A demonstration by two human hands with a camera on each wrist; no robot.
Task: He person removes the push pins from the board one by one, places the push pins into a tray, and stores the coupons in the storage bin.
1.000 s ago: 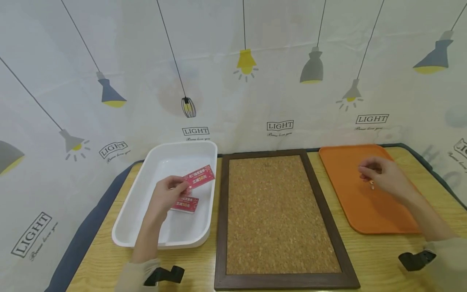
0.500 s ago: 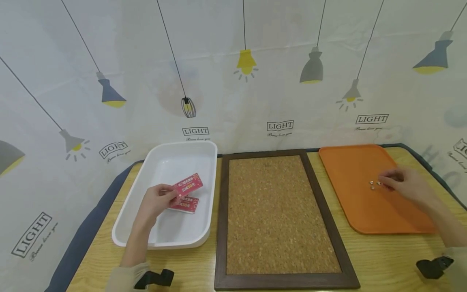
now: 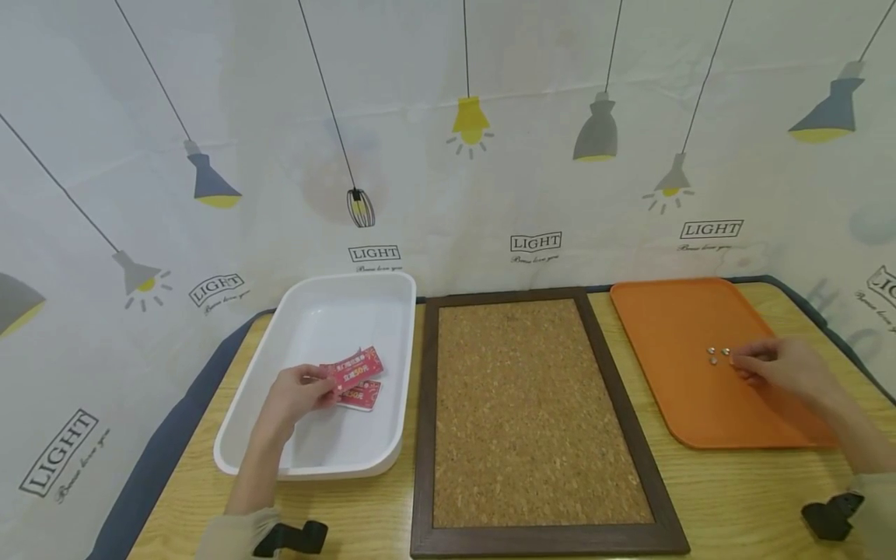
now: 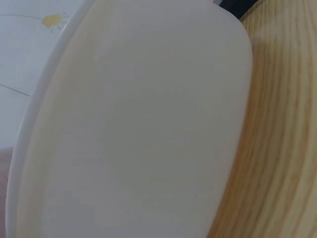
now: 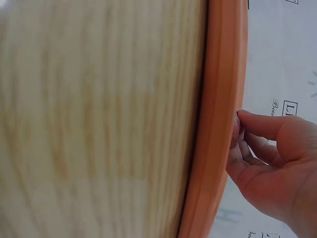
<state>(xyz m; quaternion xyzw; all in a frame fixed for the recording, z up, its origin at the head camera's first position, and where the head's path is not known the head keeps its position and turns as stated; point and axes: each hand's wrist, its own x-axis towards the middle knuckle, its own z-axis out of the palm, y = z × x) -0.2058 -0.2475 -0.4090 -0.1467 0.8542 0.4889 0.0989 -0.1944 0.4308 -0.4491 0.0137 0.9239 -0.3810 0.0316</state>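
Note:
Over the white plastic tub [image 3: 404, 342], my left hand [image 3: 294, 398] pinches a red printed coupon [image 3: 358, 369] by its left end. Beneath it, more red coupons [image 3: 362, 397] lie on the tub's floor, partly covered. The tub's wall fills the left wrist view and hides nearly all of that hand. At the orange tray [image 3: 665, 365], my right hand [image 3: 787, 372] holds thumb and forefinger together low over the surface. A tiny glint, apparently a thumbtack, shows between those fingertips in the right wrist view. Small shiny thumbtacks [image 3: 712, 360] lie just left of the fingers.
Between tub and tray lies a cork board [image 3: 539, 420] with a dark brown frame. All stand on a wood-grain table [image 3: 749, 490]. Behind rises a pale cloth backdrop [image 3: 420, 140] printed with lamps. Each wrist carries a black camera mount.
My left hand has drawn the coupon left and down, closer over the other coupons. My right hand has moved right and down, uncovering the thumbtacks on the tray.

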